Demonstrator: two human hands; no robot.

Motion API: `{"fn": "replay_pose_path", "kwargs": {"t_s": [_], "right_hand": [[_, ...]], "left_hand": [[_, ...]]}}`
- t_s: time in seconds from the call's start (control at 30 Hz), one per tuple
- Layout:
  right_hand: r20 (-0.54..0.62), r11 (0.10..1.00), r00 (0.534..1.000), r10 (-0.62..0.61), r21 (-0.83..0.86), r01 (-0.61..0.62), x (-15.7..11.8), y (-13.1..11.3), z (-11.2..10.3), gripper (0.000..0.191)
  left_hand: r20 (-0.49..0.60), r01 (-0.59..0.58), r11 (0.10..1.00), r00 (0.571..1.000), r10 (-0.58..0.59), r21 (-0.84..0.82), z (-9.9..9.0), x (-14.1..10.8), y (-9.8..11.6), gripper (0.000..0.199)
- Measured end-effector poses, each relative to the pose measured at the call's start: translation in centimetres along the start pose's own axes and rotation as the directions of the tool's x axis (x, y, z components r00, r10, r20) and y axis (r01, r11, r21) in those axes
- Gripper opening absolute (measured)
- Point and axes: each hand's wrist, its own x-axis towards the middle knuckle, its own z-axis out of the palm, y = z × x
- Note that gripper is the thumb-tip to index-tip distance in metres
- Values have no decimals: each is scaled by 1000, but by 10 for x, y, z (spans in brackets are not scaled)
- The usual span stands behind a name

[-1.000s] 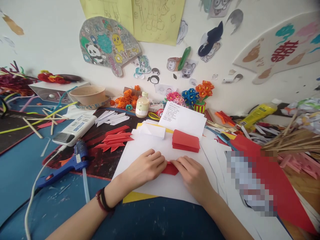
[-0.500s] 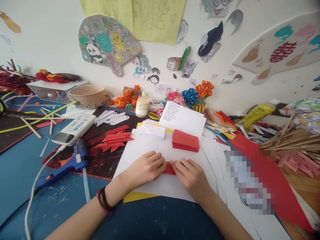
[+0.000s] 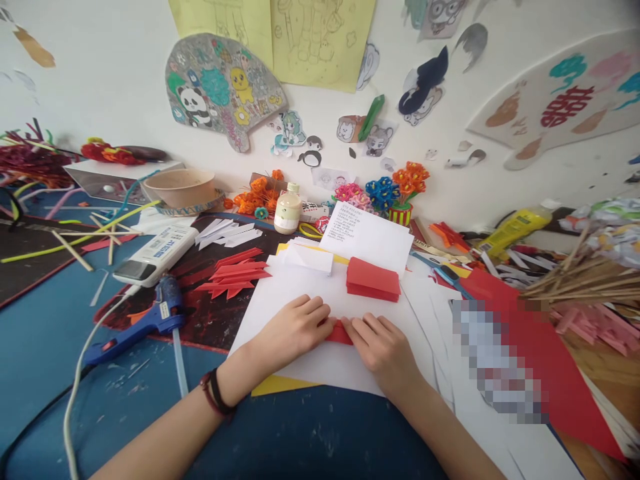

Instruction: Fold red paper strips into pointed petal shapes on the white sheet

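Note:
A small piece of red paper (image 3: 340, 333) lies on the white sheets, pinched at its left end by my left hand (image 3: 300, 330) and at its right end by my right hand (image 3: 381, 343). Both hands have curled fingers, and the paper's ends are hidden under them. Just beyond sits a stack of red paper rectangles (image 3: 373, 277). Left of that stack is a small pile of white paper (image 3: 307, 259). Several folded red pieces (image 3: 235, 273) are heaped beyond my left forearm.
At the left are a blue glue gun (image 3: 160, 319), a white power strip (image 3: 155, 257) and its cable. A glue bottle (image 3: 287, 209) and a handwritten card (image 3: 370, 233) stand at the back. Large red paper (image 3: 550, 353) and thin sticks (image 3: 575, 273) lie at the right.
The view has shifted slightly, so things at the left appear further right. Both hands keep hold of the red paper, with little visible movement of the fingers.

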Motion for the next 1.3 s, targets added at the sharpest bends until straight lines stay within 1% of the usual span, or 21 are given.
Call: {"fn": "replay_pose_path", "kwargs": {"t_s": [0.1, 0.23, 0.3, 0.37, 0.47, 0.53, 0.6, 0.73, 0.83, 0.93, 1.03, 1.17, 1.3], "right_hand": [[13, 999, 1000, 21, 23, -22, -2, 1, 0, 15], [55, 984, 991, 118, 125, -124, -7, 5, 2, 23], [77, 972, 985, 151, 168, -163, -8, 7, 3, 26], [90, 963, 982, 167, 198, -182, -8, 9, 4, 27], [90, 949, 981, 174, 249, -191, -6, 10, 4, 28], [78, 945, 984, 163, 275, -178, -4, 10, 3, 27], [64, 951, 989, 131, 273, -144, -4, 10, 3, 26], [61, 982, 997, 46, 181, -56, -4, 9, 4, 21], [62, 995, 998, 4, 104, -10, -4, 8, 4, 16], [42, 998, 998, -48, 33, 46, -3, 6, 3, 14], [35, 995, 994, -99, -15, 99, -2, 3, 2, 18], [45, 992, 992, -115, -40, 117, -2, 1, 2, 25], [49, 992, 991, -123, -32, 124, -3, 1, 2, 25]], "left_hand": [[-5, 51, 997, 999, -51, -63, 1, 0, 1, 22], [-49, 157, 968, 984, -169, -194, 7, 0, 1, 25], [-52, 202, 944, 974, -222, -260, 9, 0, 0, 28], [-32, 209, 922, 972, -231, -326, 9, 1, -4, 32], [4, 164, 910, 984, -176, -381, 6, 1, -9, 32], [11, 123, 925, 992, -128, -360, 3, 2, -10, 31], [8, 78, 950, 997, -79, -303, 0, 3, -10, 30], [-12, -25, 987, 1000, 24, -159, -4, 4, -7, 27], [-16, -77, 996, 997, 76, -55, -5, 3, -5, 24], [-25, -109, 994, 994, 109, 7, -4, 2, -3, 21], [-46, -135, 990, 989, 137, 44, -3, 2, -2, 19], [-62, -163, 984, 984, 167, 65, -2, 2, -1, 22], [-57, -153, 986, 986, 157, 64, -4, 2, 1, 24]]}}
